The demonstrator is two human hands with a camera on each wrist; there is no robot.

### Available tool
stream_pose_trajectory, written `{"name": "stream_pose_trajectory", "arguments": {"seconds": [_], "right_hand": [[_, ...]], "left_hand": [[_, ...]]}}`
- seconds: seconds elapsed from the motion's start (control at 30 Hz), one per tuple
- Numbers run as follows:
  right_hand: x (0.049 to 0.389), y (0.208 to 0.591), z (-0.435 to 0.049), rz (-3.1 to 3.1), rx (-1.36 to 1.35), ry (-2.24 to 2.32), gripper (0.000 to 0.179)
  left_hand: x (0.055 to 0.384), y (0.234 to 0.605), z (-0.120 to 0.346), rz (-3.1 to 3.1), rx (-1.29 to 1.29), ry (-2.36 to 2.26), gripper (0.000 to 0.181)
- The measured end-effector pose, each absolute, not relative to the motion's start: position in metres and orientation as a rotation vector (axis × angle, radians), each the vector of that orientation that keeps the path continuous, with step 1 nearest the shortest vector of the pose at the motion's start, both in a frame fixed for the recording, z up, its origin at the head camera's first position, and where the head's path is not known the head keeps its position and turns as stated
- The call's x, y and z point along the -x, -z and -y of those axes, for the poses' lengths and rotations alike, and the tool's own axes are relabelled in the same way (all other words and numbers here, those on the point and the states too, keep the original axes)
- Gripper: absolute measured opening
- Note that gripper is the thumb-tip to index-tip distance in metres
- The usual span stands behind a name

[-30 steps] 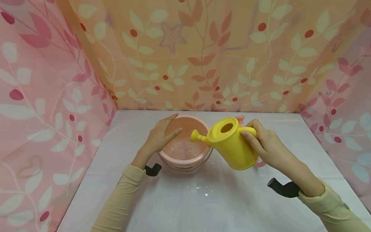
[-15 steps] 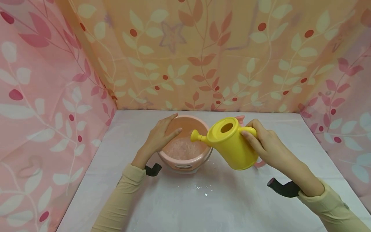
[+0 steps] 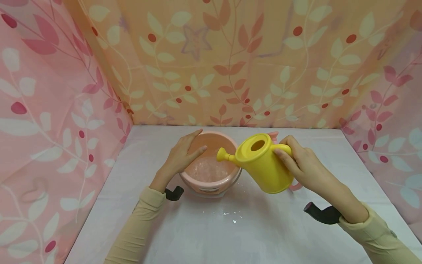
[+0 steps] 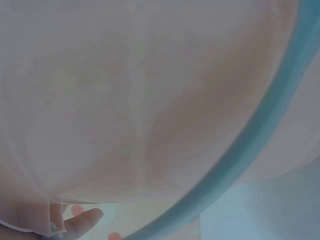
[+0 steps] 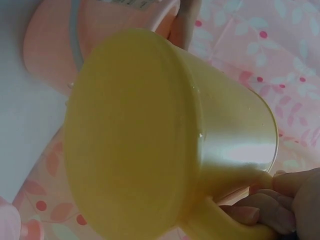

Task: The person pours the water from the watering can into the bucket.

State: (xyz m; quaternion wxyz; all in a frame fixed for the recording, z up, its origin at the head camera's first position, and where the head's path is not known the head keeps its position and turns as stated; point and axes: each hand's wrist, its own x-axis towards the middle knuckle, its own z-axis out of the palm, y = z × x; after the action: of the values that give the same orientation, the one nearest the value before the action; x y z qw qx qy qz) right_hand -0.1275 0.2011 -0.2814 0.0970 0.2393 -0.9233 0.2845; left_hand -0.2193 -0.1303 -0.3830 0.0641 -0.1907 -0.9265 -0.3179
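A pink basin (image 3: 213, 186) stands on the table with rippling water (image 3: 211, 170) inside. My left hand (image 3: 179, 154) holds its left rim, thumb over the inside and fingers along the outside; in the left wrist view the basin wall (image 4: 100, 110) hides most of that hand, with one finger (image 4: 85, 222) showing by a rim tab. My right hand (image 3: 304, 163) grips the handle of a yellow watering can (image 3: 270, 172), tilted left with its spout over the basin's right rim. From the right wrist, the can's bottom (image 5: 130, 135) fills the view. A water stream is hard to make out.
Behind the can, mostly hidden, is a pink object (image 3: 273, 135). Small water drops (image 3: 234, 221) lie on the white table (image 3: 230, 242) before the basin. Patterned cloth walls (image 3: 197, 73) stand at the back and both sides. A black curved piece sits at each wrist.
The water surface in the basin churns and its ripples shift. Both hands, the watering can and the basin stay nearly where they were.
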Motion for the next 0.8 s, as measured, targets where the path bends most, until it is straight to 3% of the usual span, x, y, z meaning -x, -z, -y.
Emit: {"name": "stream_pose_trajectory", "arguments": {"seconds": [0.8], "right_hand": [[0.1295,0.2815,-0.1997,2.704,-0.732,-0.828,0.016]], "left_hand": [[0.2181,0.3818,0.1305,2.804,0.561,0.962,0.064]]}}
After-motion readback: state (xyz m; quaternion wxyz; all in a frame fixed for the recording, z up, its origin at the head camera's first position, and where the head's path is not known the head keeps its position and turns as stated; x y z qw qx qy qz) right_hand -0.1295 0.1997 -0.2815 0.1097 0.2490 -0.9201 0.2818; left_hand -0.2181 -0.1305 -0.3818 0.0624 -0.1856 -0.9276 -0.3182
